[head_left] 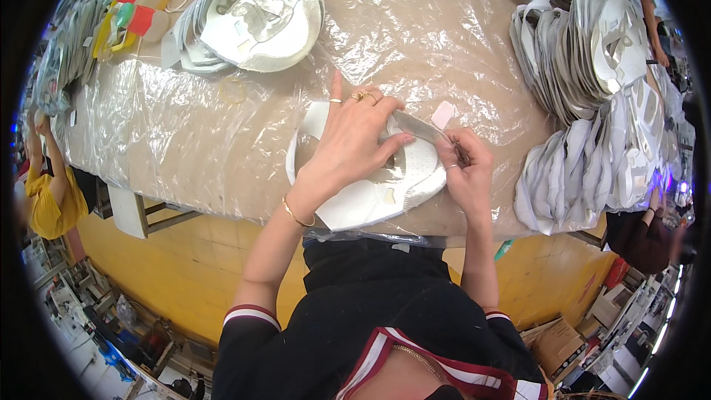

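At the tabletop's (185, 133) near edge the white shoe-upper piece (370, 196) lies flat under the left hand (355, 137), palm spread open, while the right hand's (463, 167) grip pinches a grey strip (418, 127) running up-left from it.

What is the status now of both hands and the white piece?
Left hand flat on white shoe-upper piece. Right hand pinches grey strip at its edge. Stacks of white pieces to the right, clear.
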`<state>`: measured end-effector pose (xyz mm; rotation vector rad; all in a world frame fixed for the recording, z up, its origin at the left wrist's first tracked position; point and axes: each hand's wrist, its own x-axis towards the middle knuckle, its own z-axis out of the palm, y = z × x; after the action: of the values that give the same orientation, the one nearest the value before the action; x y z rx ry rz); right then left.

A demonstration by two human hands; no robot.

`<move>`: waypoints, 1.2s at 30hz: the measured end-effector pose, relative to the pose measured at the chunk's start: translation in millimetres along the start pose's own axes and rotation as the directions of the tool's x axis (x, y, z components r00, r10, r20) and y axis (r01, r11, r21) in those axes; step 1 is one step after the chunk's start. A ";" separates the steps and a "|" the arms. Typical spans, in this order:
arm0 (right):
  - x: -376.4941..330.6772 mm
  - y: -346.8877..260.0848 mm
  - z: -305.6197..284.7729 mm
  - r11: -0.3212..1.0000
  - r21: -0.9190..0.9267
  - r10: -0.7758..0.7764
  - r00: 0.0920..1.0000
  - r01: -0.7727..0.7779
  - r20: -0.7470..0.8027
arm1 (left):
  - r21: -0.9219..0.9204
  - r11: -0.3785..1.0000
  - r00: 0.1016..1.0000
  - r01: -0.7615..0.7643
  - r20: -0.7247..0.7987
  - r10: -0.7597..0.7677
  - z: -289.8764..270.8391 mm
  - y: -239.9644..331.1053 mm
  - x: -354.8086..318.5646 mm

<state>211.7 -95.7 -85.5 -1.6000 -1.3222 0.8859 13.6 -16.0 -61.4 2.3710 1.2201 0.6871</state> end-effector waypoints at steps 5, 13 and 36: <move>1.0 -13.3 -16.3 0.988 0.149 -0.061 0.996 0.050 0.065 | -0.278 0.939 0.910 0.202 0.408 -0.075 -25.8 -3.3 -2.0; 12.3 -29.6 -23.1 0.975 0.218 -0.072 0.989 0.042 0.131 | -0.753 0.492 0.883 0.437 0.464 -0.073 -41.5 -1.4 -17.2; 11.6 -84.0 -35.0 0.678 -0.346 -0.483 0.748 0.648 0.454 | -0.831 0.403 0.921 0.383 0.377 -0.098 -65.3 34.8 -35.1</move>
<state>214.2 -84.2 5.4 -1.2504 -2.2804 0.4330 -19.7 -56.8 1.2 1.2626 0.7291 0.6440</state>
